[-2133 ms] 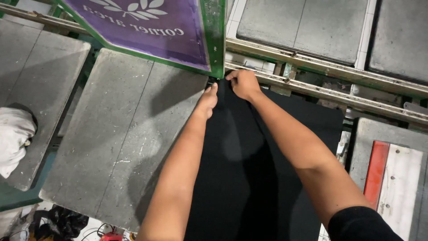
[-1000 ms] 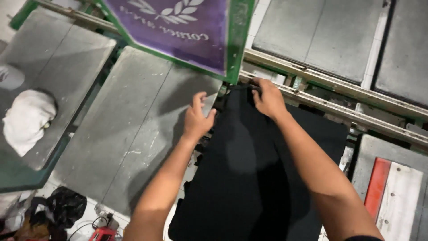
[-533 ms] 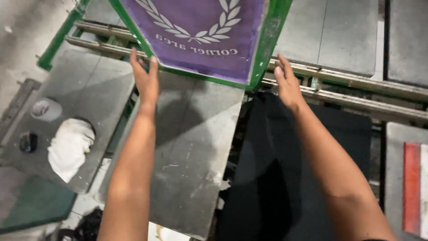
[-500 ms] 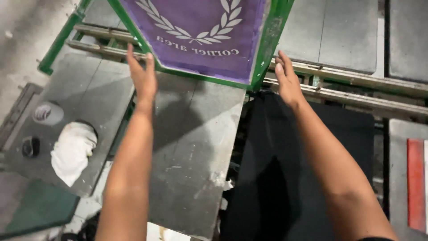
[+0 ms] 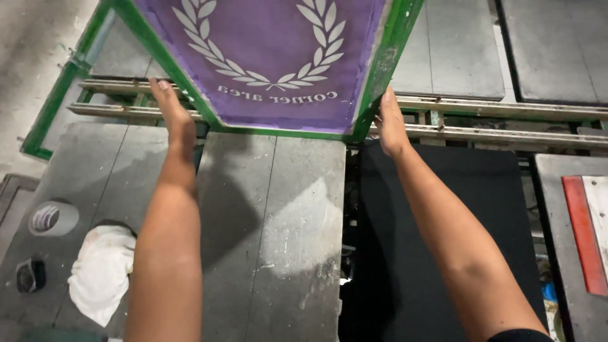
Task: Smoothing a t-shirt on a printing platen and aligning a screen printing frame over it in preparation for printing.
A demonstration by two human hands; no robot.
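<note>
The green-framed purple screen (image 5: pixel 272 63) hangs over the bare grey board (image 5: pixel 272 228), beside the black cloth (image 5: pixel 443 221). My left hand (image 5: pixel 172 117) and right hand (image 5: pixel 389 123) press flat against its edges, fingers unclenched; I'd move both sides evenly.

A crumpled white rag (image 5: pixel 101 272) lies on a grey platen (image 5: pixel 69 183) near a tape roll (image 5: pixel 49 217).

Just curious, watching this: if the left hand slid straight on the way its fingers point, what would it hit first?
Probably the green frame of the purple screen; the left hand already lies beside that edge, though height is unclear.
</note>
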